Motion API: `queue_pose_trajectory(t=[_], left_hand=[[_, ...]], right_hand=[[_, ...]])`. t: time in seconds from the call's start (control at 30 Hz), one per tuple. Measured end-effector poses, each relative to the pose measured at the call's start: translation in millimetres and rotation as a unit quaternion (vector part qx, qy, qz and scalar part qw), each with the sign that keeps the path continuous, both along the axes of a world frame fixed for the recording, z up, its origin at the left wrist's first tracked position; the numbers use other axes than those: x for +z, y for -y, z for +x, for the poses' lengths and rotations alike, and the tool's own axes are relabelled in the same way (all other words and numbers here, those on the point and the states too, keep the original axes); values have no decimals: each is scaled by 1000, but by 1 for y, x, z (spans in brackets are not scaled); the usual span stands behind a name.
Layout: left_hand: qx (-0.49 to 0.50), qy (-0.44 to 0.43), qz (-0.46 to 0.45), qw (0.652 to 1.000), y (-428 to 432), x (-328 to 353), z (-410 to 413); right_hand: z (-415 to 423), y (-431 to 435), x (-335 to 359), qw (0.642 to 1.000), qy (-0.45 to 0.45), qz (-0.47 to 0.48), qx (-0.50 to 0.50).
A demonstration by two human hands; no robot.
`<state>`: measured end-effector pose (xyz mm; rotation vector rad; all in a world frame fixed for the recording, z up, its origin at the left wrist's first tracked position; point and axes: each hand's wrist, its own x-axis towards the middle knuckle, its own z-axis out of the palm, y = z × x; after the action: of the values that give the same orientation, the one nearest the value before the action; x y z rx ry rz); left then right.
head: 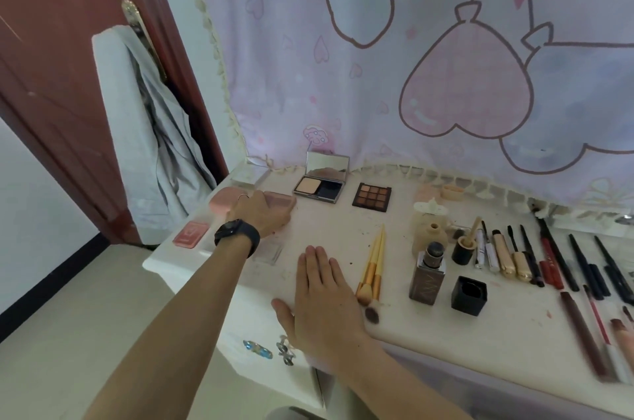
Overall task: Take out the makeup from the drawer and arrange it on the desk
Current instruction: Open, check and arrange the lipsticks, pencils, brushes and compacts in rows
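Just left of the open mirrored black powder compact (320,187), the left hand (262,215) covers a dusty-pink rectangular palette (282,200), its grip hidden, the right hand (324,292) lying flat, fingers straight, on the white tabletop (514,334); a careless shove could knock the round pink compact (224,201) off the edge.

dark red door (51,42) at left, pale grey garment (151,131) hanging from its brass handle (132,16), lilac cloth (377,76) with pink hearts and bows behind, beige floor (85,299), black skirting (51,282) along white wall (27,196)
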<state>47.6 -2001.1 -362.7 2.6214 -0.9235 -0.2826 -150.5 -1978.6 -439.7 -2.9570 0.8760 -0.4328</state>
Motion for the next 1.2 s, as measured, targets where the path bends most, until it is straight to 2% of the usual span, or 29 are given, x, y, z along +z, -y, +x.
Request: queue_pose_trajectory(t=[0.17, 0.27, 0.37, 0.6, 0.7, 0.73, 0.8, 0.87, 0.93, 0.97, 1.0, 1.03, 1.13, 1.2], left_hand=[[28, -21, -63, 997, -7, 3, -5], [40, -40, -155, 986, -20, 12, -7], [22, -114, -249, 962, -46, 25, -11], [-27, -180, -309, 933, -111, 47, -45], [-60, -180, -330, 925, -136, 52, -65], [-66, -177, -332, 924, -143, 52, -72], [-79, -158, -327, 928, -155, 51, -86], [-106, -136, -321, 931, -166, 47, -100], [-149, -115, -308, 933, -171, 42, -116], [-177, -102, -292, 934, -172, 40, -127], [-205, -86, -277, 935, -172, 39, -137], [-232, -69, -261, 934, -171, 37, -148], [-277, -21, -257, 926, -165, 27, -172], [-260, -50, -293, 919, -160, 20, -187]], right_hand=[[0, 1, -1, 1000, 5, -2, -2], [-1, 1, 2, 1000, -8, -9, 6], [-4, 0, 5, 999, -3, -49, 9], [-10, 0, 7, 989, 29, -122, 75], [-18, 0, 12, 972, 119, -123, 160], [-24, -4, 16, 967, 170, -89, 168], [-44, -20, 32, 950, 283, 41, 125], [-70, -38, 56, 905, 353, 234, 35], [-93, -44, 78, 802, 382, 460, -9], [-104, -44, 86, 748, 384, 541, -22], [-112, -41, 91, 708, 377, 597, -29], [-122, -39, 94, 683, 369, 630, -31], [-145, -37, 93, 630, 380, 674, -64], [-158, -35, 87, 550, 405, 724, -96]])
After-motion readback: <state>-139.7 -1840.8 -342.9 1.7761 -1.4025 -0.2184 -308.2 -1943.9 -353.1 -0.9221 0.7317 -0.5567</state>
